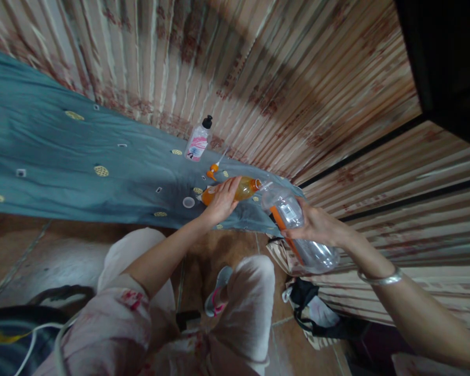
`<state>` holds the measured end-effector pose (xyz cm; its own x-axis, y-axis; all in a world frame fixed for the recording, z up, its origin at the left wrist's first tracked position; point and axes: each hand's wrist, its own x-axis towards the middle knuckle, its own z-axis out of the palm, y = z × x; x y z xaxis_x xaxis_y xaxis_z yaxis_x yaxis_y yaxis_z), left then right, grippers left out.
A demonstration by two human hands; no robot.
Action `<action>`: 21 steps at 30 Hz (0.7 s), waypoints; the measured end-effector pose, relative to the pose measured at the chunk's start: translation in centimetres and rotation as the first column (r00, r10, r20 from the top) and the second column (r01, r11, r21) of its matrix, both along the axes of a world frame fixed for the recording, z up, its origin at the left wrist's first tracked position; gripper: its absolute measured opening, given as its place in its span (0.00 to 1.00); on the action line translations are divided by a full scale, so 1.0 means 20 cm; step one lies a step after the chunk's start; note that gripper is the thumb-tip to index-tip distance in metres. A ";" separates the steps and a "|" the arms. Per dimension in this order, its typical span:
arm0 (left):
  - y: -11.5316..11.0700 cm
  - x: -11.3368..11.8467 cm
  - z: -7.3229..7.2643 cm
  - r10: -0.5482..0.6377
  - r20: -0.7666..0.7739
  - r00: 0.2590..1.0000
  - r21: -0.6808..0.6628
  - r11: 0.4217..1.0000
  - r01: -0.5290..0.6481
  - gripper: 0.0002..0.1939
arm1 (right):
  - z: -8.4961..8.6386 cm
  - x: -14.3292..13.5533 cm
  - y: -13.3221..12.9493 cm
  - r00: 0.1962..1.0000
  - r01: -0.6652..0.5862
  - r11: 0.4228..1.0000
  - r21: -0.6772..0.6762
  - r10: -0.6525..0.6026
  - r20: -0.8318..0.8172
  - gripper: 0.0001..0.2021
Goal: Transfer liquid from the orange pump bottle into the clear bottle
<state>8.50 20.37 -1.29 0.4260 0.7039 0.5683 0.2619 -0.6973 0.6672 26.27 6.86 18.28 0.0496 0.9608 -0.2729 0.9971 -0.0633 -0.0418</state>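
My left hand (pixel 222 202) is wrapped round a small bottle (pixel 246 189) with orange liquid in it, which lies nearly on its side. Its open neck points right and meets the mouth of a large clear plastic bottle (pixel 315 255) with an orange label. My right hand (pixel 315 223) grips that large bottle, tilted with its mouth up and to the left. An orange pump top (pixel 213 170) with a thin tube lies behind my left hand. Beside the small bottle, a round clear cap (pixel 188 202) rests on the cloth.
A clear pump bottle (pixel 197 142) with a black top and pink label stands at the back of the blue-green cloth (pixel 137 172). Behind it hangs a pleated striped curtain (pixel 235 68). A black and white bag (pixel 313 310) lies on the tiled floor, lower right.
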 end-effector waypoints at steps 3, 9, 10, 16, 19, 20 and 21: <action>0.00 0.00 0.00 -0.001 -0.006 1.000 0.007 1.000 0.001 0.40 | 0.01 -0.01 0.00 1.000 0.003 1.000 0.002 -0.003 -0.017 0.39; 0.00 -0.01 0.00 -0.010 -0.010 1.000 0.020 1.000 0.010 0.40 | 0.01 -0.03 0.00 0.998 0.053 0.998 -0.031 -0.052 0.023 0.38; 0.00 -0.01 0.00 -0.010 -0.009 1.000 0.022 1.000 0.011 0.40 | 0.01 -0.03 0.00 0.998 0.057 0.998 -0.034 -0.056 0.024 0.38; 0.00 -0.01 -0.01 -0.007 0.006 1.000 0.022 1.000 0.007 0.40 | 0.01 -0.01 0.00 1.000 -0.007 1.000 0.009 0.007 -0.018 0.38; 0.00 0.00 0.00 -0.009 0.004 1.000 0.009 1.000 0.009 0.40 | 0.01 -0.01 0.00 1.000 -0.008 1.000 0.022 0.009 -0.011 0.38; 0.00 0.00 0.00 -0.006 0.004 1.000 0.004 1.000 0.006 0.40 | 0.00 -0.01 0.00 1.000 -0.010 0.999 0.033 0.010 -0.002 0.38; 0.00 0.00 0.00 -0.005 0.005 1.000 0.001 1.000 0.004 0.40 | 0.00 -0.01 0.00 1.000 -0.014 0.999 0.046 0.013 0.008 0.38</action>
